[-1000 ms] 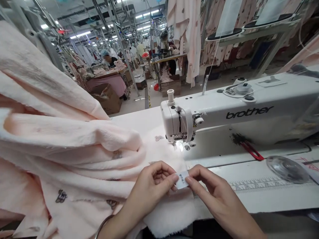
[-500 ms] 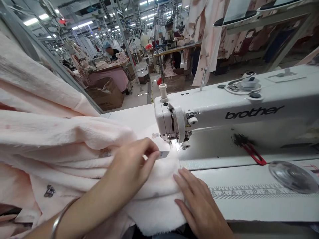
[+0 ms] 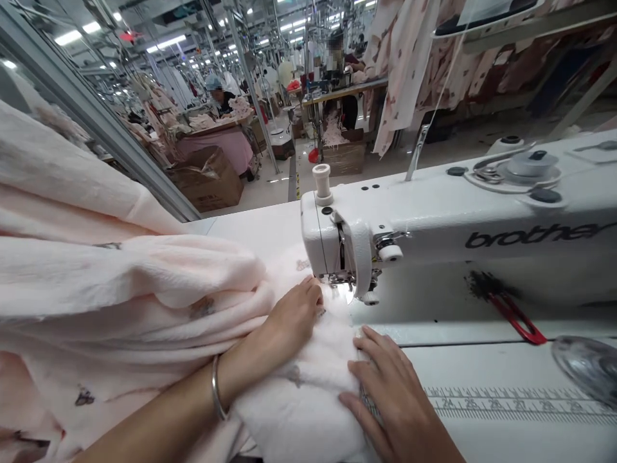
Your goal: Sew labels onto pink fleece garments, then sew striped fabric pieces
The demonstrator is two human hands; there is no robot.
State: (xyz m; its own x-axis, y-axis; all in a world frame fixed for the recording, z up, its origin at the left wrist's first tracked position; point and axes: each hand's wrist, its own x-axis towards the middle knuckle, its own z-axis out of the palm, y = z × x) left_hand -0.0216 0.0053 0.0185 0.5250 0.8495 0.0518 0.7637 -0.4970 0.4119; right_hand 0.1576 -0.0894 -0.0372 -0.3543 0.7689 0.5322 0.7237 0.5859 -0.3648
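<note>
Pale pink plush fabric (image 3: 308,418) with small printed motifs runs up under the head of a white sewing machine (image 3: 322,238). My left hand (image 3: 294,315) rests on it just left of the lit needle area, fingers curled and pressed together. What those fingertips hold is hidden; a small dark mark shows on the fabric beside them. A metal bangle (image 3: 218,389) circles my left wrist. My right hand (image 3: 393,386) lies at the fabric's right edge, fingers spread and nearly flat, touching both cloth and table.
More pink fabric (image 3: 96,276) is heaped to the left. A printed ruler scale (image 3: 496,406) runs along the table. To the right lie a red-handled brush (image 3: 518,318) and a clear round dish (image 3: 585,366). Co-workers sit at machines behind, near a cardboard box (image 3: 207,180).
My left hand has moved up and right towards the needle; the small grey label it pinched is now hidden. My right hand stays at the fabric edge. The camera view has shifted slightly.
</note>
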